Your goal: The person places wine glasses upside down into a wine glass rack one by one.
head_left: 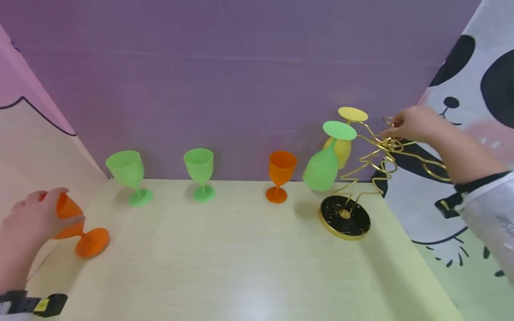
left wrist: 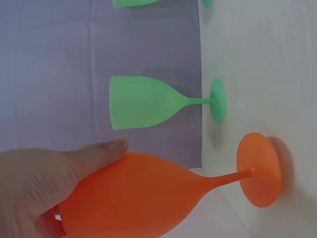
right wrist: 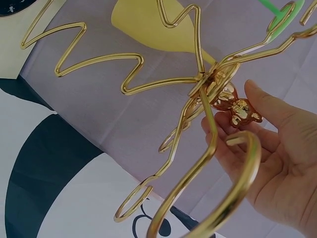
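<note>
At the left, my left hand [head_left: 34, 218] grips an orange goblet [left wrist: 133, 198] around its bowl. The goblet leans a little, and its round foot is at the tabletop. My right hand [head_left: 419, 125] holds the top of a gold wire glass rack [head_left: 363, 158], thumb and fingers around the small gold bear figure [right wrist: 245, 111] there. A green goblet [head_left: 323, 167] and a yellow goblet [head_left: 353, 114] hang upside down from the rack's left arms, the yellow one partly hidden behind the green. Other hooks [right wrist: 132, 204] of the rack hold no glass.
Along the back edge stand a green goblet [head_left: 126, 169], a second green goblet [head_left: 199, 165] and an orange goblet [head_left: 282, 167], all upright. The rack's black round base [head_left: 345, 218] is near the right side of the pale table [head_left: 225, 254]. A purple backdrop [head_left: 241, 89] rises behind.
</note>
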The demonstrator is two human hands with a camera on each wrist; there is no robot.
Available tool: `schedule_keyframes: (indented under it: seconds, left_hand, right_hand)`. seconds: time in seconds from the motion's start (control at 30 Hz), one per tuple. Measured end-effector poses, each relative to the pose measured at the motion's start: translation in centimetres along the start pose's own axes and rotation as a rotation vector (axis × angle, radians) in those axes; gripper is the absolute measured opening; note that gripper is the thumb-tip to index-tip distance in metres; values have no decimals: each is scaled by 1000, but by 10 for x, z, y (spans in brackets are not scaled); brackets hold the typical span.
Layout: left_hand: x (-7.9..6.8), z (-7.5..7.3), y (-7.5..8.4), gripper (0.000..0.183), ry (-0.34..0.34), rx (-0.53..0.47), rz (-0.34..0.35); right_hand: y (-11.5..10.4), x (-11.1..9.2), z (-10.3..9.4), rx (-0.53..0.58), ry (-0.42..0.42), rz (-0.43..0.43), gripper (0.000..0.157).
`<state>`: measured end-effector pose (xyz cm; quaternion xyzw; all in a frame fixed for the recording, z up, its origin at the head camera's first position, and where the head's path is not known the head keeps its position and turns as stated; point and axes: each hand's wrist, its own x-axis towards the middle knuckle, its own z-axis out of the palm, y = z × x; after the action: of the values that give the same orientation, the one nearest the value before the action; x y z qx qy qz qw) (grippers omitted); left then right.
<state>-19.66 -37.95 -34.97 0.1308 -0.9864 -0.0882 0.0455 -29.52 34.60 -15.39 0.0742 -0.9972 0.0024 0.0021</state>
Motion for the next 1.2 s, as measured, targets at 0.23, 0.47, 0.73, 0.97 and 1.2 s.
schedule_keyframes:
  seconds: [0.23, 0.47, 0.73, 0.97, 1.2]
  left_hand:
    - [-3, -19, 7, 89, 39, -74, 2]
    - [-8, -31, 15, 84, 133, -176, 14]
    - [-16, -50, 36, 81, 250, -310, 31]
    - [-25, -63, 56, 82, 309, -329, 34]
    - [-38, -68, 75, 84, 374, -353, 26]
  right_hand:
    - [2, -1, 0, -1, -1, -4, 49]
    - [5, -3, -3, -24, -14, -3, 62]
    - [5, -9, -15, 51, 35, 61, 85]
    - [-16, -19, -21, 143, 166, 41, 87]
    - [-63, -36, -21, 194, 355, -79, 83]
